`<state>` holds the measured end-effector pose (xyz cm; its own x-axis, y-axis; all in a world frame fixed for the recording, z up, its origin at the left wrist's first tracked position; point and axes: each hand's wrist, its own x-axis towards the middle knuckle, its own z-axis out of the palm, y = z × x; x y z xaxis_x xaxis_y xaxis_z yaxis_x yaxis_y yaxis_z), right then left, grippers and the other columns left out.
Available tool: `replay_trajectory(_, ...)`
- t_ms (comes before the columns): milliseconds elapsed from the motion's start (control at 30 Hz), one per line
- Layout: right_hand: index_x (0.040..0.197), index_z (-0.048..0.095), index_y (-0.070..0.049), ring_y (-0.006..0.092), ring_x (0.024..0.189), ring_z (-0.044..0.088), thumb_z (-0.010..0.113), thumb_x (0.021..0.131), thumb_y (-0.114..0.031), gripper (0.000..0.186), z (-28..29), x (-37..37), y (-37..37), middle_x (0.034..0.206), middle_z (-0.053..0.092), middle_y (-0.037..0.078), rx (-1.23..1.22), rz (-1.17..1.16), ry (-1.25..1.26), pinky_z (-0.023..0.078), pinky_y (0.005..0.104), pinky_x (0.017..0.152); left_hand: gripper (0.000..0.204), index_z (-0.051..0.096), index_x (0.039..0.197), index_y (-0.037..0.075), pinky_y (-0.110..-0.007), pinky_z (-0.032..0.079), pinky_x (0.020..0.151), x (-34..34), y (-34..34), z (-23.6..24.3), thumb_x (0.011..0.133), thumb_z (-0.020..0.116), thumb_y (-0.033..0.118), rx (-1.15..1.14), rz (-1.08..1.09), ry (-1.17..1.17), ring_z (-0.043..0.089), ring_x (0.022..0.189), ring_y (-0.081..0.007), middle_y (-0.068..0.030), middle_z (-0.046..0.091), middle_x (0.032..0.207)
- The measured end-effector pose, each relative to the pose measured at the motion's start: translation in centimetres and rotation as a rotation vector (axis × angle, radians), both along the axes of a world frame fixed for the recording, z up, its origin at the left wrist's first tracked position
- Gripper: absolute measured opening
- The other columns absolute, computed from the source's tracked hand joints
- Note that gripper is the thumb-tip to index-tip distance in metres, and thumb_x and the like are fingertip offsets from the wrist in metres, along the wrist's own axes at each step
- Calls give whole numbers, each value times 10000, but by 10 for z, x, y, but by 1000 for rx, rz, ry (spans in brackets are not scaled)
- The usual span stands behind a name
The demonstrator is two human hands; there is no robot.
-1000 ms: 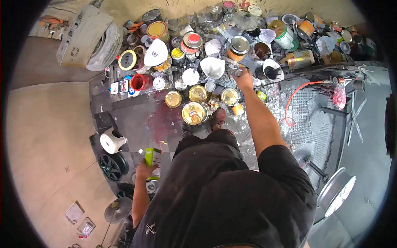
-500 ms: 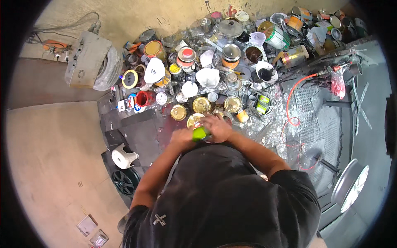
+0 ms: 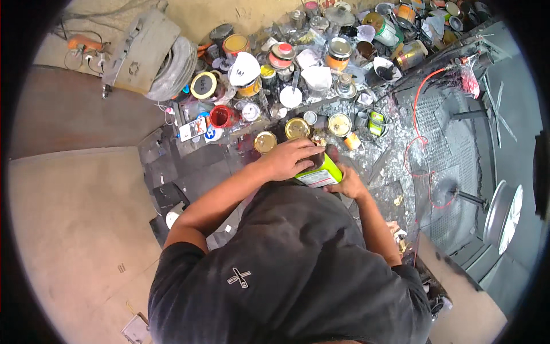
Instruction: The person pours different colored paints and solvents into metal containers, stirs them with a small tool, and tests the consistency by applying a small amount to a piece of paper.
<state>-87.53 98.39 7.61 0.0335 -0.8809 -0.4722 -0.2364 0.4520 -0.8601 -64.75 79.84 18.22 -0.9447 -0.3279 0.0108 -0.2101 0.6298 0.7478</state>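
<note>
Your left hand (image 3: 286,160) is partly hiding a green can (image 3: 322,174), grip and contents unclear; right hand (image 3: 348,183) is holding it.

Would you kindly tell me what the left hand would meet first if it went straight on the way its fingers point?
Most likely the green tin in the right hand: the left hand has its fingers at or just over it, though depth is unclear here.

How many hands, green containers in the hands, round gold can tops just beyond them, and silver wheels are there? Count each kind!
Left hand and right hand: 2
Green container: 1
Gold can tops: 3
Silver wheel: 1
Total: 7
</note>
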Motion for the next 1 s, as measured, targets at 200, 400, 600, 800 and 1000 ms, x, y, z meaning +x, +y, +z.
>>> replay_trajectory(200, 1125, 689, 2, 196, 931, 676, 931, 650, -155, 555, 1, 83, 56, 1008, 731, 79, 56, -211, -105, 542, 354, 880, 349, 679, 1260, 58, -436, 491, 1008, 64, 28, -28, 915, 681, 108, 101, -40, 70, 617, 1151, -340, -139, 644, 1240)
replay_trajectory(400, 1185, 648, 22, 176, 966, 685, 911, 677, -96, 584, 3, 107, 95, 1094, 739, 91, 139, -382, -212, 555, 338, 899, 312, 686, 1221, 40, -436, 482, 988, 77, 42, -36, 912, 664, 77, 190, -146, 82, 610, 1130, -344, -146, 640, 1208)
replay_trajectory(600, 1204, 647, 19, 190, 975, 689, 869, 710, -104, 555, -12, 114, 127, 1094, 741, 103, 137, -465, -247, 545, 337, 910, 228, 670, 1149, 45, -445, 489, 952, 60, 74, -59, 924, 659, 79, 217, -35, 19, 604, 1103, -353, -143, 615, 1137)
replay_trajectory(800, 1186, 660, 6, 185, 956, 688, 836, 719, -99, 510, 1, 105, 154, 1063, 748, 88, 111, -443, -164, 539, 338, 906, 197, 613, 1073, 62, -444, 506, 873, 44, 88, -58, 944, 669, 201, 86, -188, 38, 609, 1010, -346, -135, 583, 1034)
replay_trajectory(1000, 1197, 657, 10, 178, 979, 686, 840, 717, -99, 526, -21, 91, 193, 1085, 747, 87, 87, -377, -181, 538, 333, 913, 268, 557, 987, 84, -518, 523, 716, 17, 106, -61, 992, 563, 352, -159, -484, -2, 659, 823, -386, -138, 617, 889)
